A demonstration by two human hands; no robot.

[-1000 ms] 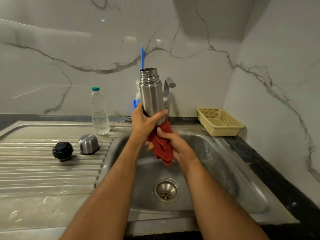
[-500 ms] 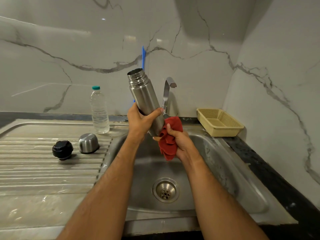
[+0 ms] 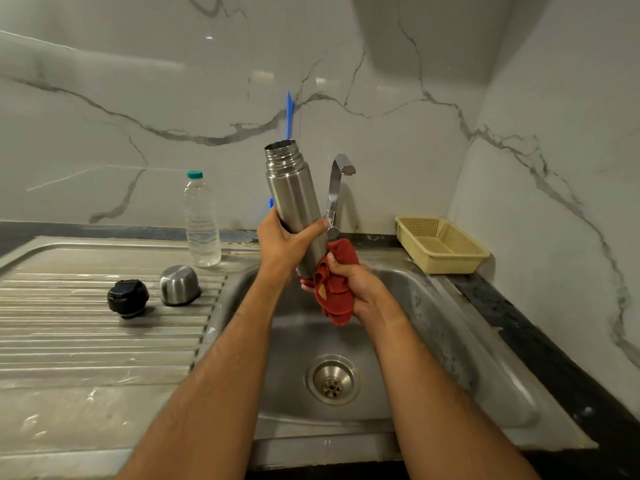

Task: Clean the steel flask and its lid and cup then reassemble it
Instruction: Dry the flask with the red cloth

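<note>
My left hand [image 3: 285,242] grips the open steel flask [image 3: 294,195] around its lower half, above the sink, its mouth tilted up and to the left. Bunched in my right hand [image 3: 360,285] is a red cloth [image 3: 334,292], pressed against the flask's bottom end. The black lid [image 3: 128,297] and the steel cup [image 3: 179,285], upside down, rest side by side on the ribbed drainboard at the left.
A steel sink basin [image 3: 433,323] with a drain [image 3: 332,379] lies below the hands, the tap [image 3: 337,188] just behind the flask. A plastic water bottle [image 3: 201,220] stands on the drainboard's back edge. A yellow basket [image 3: 441,244] sits at the right corner.
The flask tilted from upright to the left, then came back a little toward upright. My right hand with the cloth shifted around the flask's bottom end.
</note>
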